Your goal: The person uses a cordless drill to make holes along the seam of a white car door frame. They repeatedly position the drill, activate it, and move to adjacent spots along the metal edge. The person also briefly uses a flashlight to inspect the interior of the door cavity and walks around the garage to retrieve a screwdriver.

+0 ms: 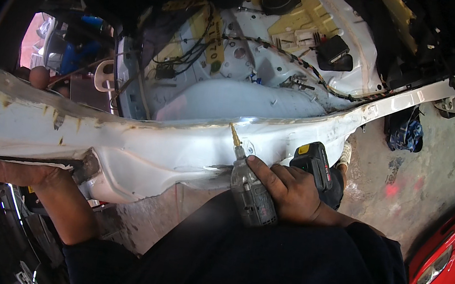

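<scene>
My right hand [292, 191] is closed around a cordless impact driver [251, 192], its index finger stretched along the tool's grey nose. The black battery [313, 166] sticks out beyond my knuckles. A gold-coloured drill bit [234, 134] points away from me, its tip at the upper edge of a white car body panel [182, 148]. My left hand [19, 171] is under the panel's left end, next to its lower lip; its fingers are mostly hidden, so their grip does not show. Brown stains mark the panel near that end.
Behind the panel lies the stripped car interior, with a wiring harness [298, 60] and a dark box [333, 48] on the bare metal. A red car [443, 267] stands at right. A dark blue bag [405, 131] is on the concrete floor [380, 176].
</scene>
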Tool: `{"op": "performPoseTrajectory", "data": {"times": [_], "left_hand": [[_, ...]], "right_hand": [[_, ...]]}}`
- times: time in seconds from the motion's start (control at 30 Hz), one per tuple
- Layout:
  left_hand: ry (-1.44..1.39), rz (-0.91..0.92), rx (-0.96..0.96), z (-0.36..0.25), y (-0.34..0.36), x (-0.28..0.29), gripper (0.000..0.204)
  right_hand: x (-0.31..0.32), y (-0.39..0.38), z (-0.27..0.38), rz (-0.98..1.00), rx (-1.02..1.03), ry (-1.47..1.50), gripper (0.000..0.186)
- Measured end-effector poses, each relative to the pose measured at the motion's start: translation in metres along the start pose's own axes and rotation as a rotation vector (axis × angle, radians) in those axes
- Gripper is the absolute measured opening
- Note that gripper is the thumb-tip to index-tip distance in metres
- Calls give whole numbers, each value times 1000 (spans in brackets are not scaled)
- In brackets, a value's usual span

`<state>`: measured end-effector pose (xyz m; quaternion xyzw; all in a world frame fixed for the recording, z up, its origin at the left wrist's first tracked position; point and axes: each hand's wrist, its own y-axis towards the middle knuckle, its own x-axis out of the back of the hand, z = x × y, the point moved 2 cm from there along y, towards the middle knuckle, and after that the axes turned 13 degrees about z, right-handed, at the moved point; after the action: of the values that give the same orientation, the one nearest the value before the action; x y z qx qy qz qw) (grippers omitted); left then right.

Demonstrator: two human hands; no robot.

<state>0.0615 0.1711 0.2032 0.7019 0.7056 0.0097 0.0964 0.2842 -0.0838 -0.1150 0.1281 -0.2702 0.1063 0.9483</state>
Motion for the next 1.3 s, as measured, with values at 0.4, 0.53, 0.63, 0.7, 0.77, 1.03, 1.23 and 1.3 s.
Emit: {"op": "performPoseTrajectory", "data": {"times": [0.4, 0.53, 0.63, 0.7, 0.77, 1.03, 1.23, 1.3], "left_hand": [[100, -34, -15, 4, 2, 2, 103], [100, 1, -24, 7, 8, 1, 101], [102, -5, -7, 9, 16, -2, 101], [103, -10, -4, 12, 21, -5, 101], [133, -58, -35, 17, 21, -10, 102], [114, -130, -25, 1, 7, -5, 94], [76, -12, -6, 0, 2, -2, 91], [70, -5, 14, -1, 2, -3, 91]], "right_hand": [[-4, -1, -2, -28, 5, -19, 85], [-8, 0, -5, -73, 16, -20, 85], [-9, -1, -6, -14, -4, -21, 85], [-8, -2, -5, 13, -11, -30, 85], [-6, -2, -4, 13, -13, -40, 86], [-4, 0, -2, -9, -5, -52, 85], [3, -1, 1, 25, 23, -108, 82], [4, -2, 6, 26, 20, -87, 83]]}}
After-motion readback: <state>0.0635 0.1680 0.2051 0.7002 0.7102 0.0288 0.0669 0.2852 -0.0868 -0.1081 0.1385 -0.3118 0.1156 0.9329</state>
